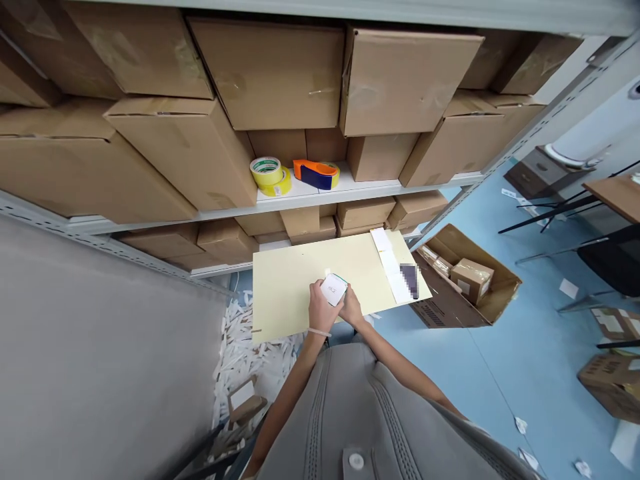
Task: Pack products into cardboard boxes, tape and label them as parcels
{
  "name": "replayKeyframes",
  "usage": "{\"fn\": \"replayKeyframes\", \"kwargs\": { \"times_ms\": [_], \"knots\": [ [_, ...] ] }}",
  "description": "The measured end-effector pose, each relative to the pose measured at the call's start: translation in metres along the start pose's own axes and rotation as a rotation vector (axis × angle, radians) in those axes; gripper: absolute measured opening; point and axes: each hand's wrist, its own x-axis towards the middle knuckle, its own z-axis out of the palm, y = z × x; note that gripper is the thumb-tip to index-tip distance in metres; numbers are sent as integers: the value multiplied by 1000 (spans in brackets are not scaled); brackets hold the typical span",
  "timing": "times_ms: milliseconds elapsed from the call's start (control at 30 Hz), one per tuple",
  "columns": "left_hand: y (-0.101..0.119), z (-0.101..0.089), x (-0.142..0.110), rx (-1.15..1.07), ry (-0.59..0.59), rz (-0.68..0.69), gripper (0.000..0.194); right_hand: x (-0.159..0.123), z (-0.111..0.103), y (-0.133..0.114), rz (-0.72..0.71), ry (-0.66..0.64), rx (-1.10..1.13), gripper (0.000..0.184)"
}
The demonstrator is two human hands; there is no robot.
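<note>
I hold a small white box (333, 290) with a teal edge in both hands, over the near part of a pale yellow board (285, 287). My left hand (321, 307) and my right hand (351, 309) press together on its two sides, so the box sits closed between them. As far as I can see, white paper strips (389, 263) are already laid in a row on the right of the board, beside a dark blurred item (409, 280), and the box is not yet put down. On the floor to the right is an open cardboard carton (480, 270) with a small taped parcel (471, 280) inside. On the far shelf are yellow tape rolls (267, 175) and an orange tape dispenser (315, 175).
</note>
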Motion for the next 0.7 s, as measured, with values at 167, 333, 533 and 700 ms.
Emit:
{"fn": "replayKeyframes", "kwargs": {
  "times_ms": [167,333,533,700],
  "knots": [
    [-16,14,18,32,-21,22,68,21,-2,-5,-65,-63,132,71],
    [-36,35,34,43,-72,40,64,30,-15,-3,-104,-97,47,87],
    [-53,60,37,-16,-250,111,63,33,-30,13,-62,-233,-173,100],
    [-51,71,32,4,-269,0,67,40,-39,17,-58,-352,-270,96]
  ]
}}
